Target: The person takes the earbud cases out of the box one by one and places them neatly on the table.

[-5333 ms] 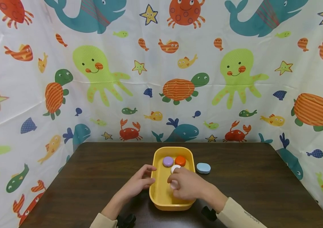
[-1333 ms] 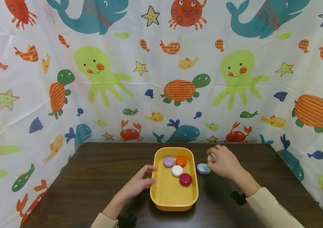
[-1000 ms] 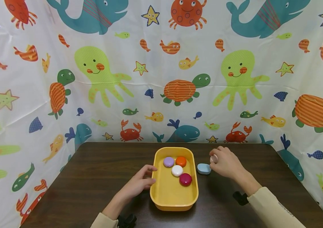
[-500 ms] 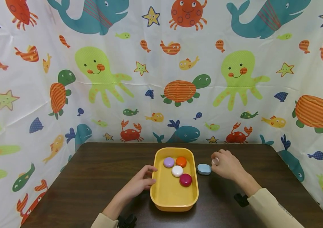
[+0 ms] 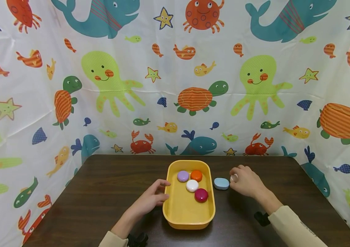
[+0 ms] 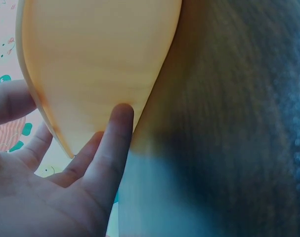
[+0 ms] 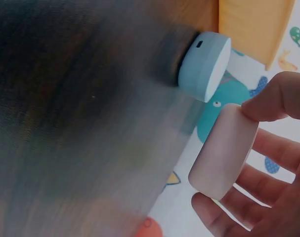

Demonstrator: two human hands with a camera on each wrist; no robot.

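Note:
My right hand pinches a small pale pink rounded case between thumb and fingertips, just above the table at the right. Close to its left lies a light blue oval case, which shows a small dark slot in the right wrist view. My left hand touches the left wall of a yellow tray with its thumb and fingers spread. Inside the tray are a lilac disc, an orange disc, a white disc and a dark magenta disc, spaced a little apart.
The dark wooden table reaches back to a white curtain printed with sea animals. A black wrist strap shows below the right hand, and another black strap below the left.
The right hand has carried the pale pink case out of the tray to the right of the light blue case, then sunk slightly toward the table. The left hand stays at the tray.

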